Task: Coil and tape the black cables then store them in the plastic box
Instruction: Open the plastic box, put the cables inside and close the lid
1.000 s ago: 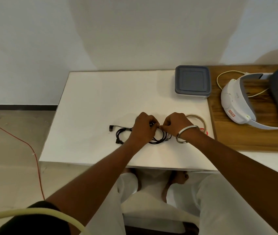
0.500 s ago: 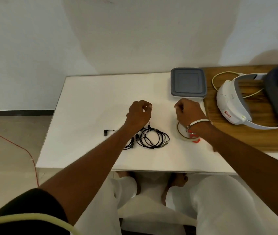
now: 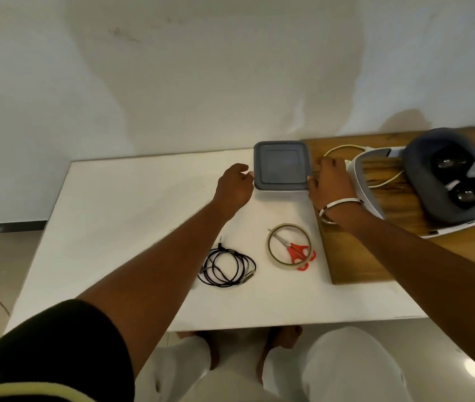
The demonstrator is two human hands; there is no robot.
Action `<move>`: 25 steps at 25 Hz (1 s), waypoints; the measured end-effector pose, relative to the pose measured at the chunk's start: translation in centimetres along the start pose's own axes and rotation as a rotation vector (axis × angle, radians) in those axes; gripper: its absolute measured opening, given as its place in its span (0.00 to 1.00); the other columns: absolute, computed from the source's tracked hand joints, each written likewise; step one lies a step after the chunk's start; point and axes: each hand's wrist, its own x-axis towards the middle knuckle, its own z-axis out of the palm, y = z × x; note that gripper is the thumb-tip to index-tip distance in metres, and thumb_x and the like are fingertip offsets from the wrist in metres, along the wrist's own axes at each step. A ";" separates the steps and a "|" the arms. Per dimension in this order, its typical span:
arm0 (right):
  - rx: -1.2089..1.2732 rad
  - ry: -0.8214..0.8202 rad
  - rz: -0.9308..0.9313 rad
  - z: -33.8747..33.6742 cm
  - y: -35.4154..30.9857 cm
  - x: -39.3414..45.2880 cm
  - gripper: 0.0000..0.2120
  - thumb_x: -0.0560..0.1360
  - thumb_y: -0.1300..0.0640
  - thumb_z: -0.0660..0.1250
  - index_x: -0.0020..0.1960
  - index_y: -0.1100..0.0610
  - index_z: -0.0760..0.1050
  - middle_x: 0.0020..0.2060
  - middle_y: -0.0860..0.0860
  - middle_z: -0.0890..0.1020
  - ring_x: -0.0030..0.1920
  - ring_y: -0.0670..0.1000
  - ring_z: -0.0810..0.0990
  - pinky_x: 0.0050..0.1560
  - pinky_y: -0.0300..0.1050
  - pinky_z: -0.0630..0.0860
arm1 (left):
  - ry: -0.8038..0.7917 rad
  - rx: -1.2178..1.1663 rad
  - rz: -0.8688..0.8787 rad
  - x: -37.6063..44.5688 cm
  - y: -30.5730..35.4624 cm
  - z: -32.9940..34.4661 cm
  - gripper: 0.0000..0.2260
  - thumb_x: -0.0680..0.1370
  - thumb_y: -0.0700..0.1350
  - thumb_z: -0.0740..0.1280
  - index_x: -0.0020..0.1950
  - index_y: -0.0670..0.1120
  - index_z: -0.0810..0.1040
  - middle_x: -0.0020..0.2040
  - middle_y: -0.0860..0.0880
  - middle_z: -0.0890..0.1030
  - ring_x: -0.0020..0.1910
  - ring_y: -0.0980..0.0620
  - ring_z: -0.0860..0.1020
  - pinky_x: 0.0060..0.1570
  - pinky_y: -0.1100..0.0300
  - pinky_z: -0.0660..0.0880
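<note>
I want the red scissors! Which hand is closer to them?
The right hand. It is at the right edge of the grey-lidded plastic box, up and slightly right of the scissors. The left hand is at the box's left edge, farther off.

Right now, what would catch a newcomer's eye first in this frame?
Both hands flank the grey-lidded plastic box at the white table's far edge, left hand and right hand at its sides. Nearer, a coiled black cable lies beside red-handled scissors resting across a tape roll.
</note>
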 end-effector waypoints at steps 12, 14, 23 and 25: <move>0.106 -0.013 -0.025 2.2 -3.1 -0.6 0.17 0.77 0.57 0.63 0.64 0.61 0.69 0.59 0.61 0.75 0.59 0.60 0.75 0.59 0.51 0.73 | -0.005 -0.105 0.004 -0.1 -2.3 -2.5 0.18 0.78 0.40 0.67 0.67 0.43 0.72 0.40 0.49 0.80 0.46 0.46 0.83 0.56 0.51 0.79; 0.145 -0.041 -0.032 2.5 -4.6 -1.2 0.18 0.77 0.58 0.62 0.65 0.61 0.68 0.60 0.60 0.73 0.59 0.59 0.74 0.59 0.49 0.72 | 0.020 -0.107 0.001 -0.6 -3.2 -3.8 0.18 0.78 0.40 0.67 0.68 0.43 0.72 0.38 0.51 0.79 0.46 0.46 0.83 0.55 0.50 0.79; 0.264 -0.135 -0.082 4.6 -11.7 -4.9 0.17 0.76 0.61 0.62 0.64 0.63 0.68 0.60 0.61 0.71 0.59 0.60 0.73 0.60 0.48 0.71 | 0.135 -0.147 -0.044 -4.4 -7.7 -10.1 0.17 0.79 0.41 0.65 0.68 0.46 0.72 0.44 0.49 0.80 0.45 0.48 0.84 0.43 0.65 0.75; 0.256 -0.141 -0.106 5.0 -13.0 -5.8 0.16 0.76 0.62 0.62 0.64 0.63 0.68 0.59 0.61 0.71 0.58 0.60 0.73 0.59 0.48 0.71 | 0.154 -0.134 -0.045 -5.2 -8.6 -11.3 0.17 0.79 0.41 0.65 0.69 0.46 0.72 0.46 0.47 0.81 0.45 0.48 0.84 0.44 0.65 0.74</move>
